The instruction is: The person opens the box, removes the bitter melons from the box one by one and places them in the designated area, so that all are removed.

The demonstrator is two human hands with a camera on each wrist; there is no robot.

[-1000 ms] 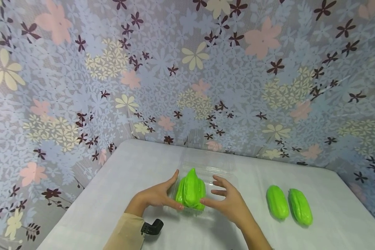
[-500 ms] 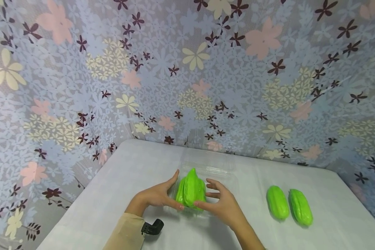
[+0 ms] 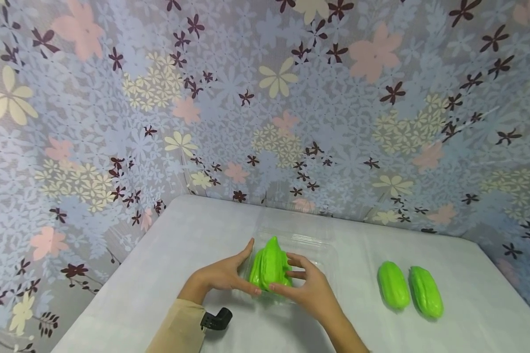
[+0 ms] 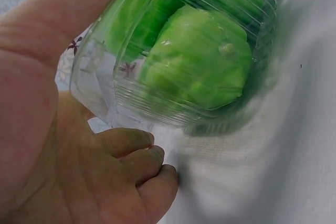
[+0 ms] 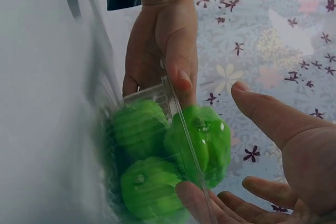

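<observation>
A clear plastic container (image 3: 322, 252) holds several bright green, ridged fruits; one pointed fruit (image 3: 271, 262) lies on top of the others. My left hand (image 3: 221, 274) spans the container's left side, its thumb at the front corner and its fingers along the wall. In the right wrist view that left hand (image 5: 163, 45) has its thumb over the container's edge. My right hand (image 3: 311, 289) stands at the right of the top fruit, thumb and fingers spread around it. The right wrist view shows a gap between the upper finger and the fruit (image 5: 202, 145).
Two more long green fruits, one (image 3: 394, 285) beside the other (image 3: 426, 292), lie on the white table (image 3: 194, 225) to the right. A black bent piece (image 3: 218, 319) sticks out from the left sleeve (image 3: 178, 326). Flowered wallpaper (image 3: 265, 98) stands behind the table.
My right hand has moved left, from beside the container to around the top fruit. My left hand and the fruits have stayed in place.
</observation>
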